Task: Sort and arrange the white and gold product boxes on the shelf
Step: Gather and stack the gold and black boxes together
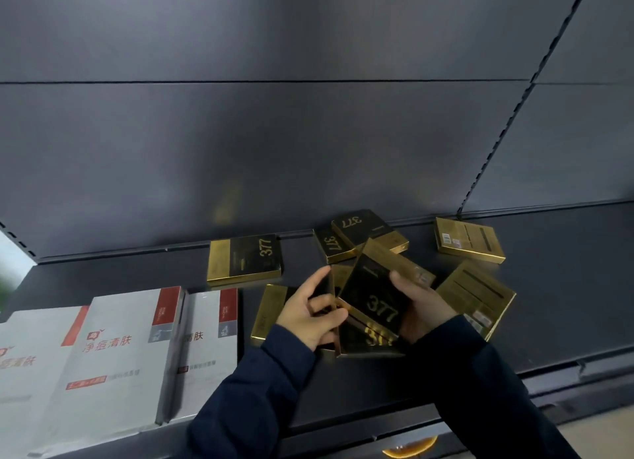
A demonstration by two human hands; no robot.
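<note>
Head view: gold boxes [372, 301] between both hands [310, 316].

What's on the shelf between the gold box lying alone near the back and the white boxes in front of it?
Nothing: in the head view, only bare dark shelf separates the lone gold box from the white boxes.

Person, two arms in view, seen from above.

Left sleeve [247, 397]: dark navy fabric, long, plain weave, no visible pattern, logo or buttons; soft folds along the forearm; cuff ends at the wrist in a plain edge.

Right sleeve [480, 390]: same dark navy fabric, long, unmarked; cuff closes at the wrist.

Left hand [308, 313]: bare, no glove, ring or watch showing.

Right hand [420, 302]: bare, likewise unadorned.
</note>
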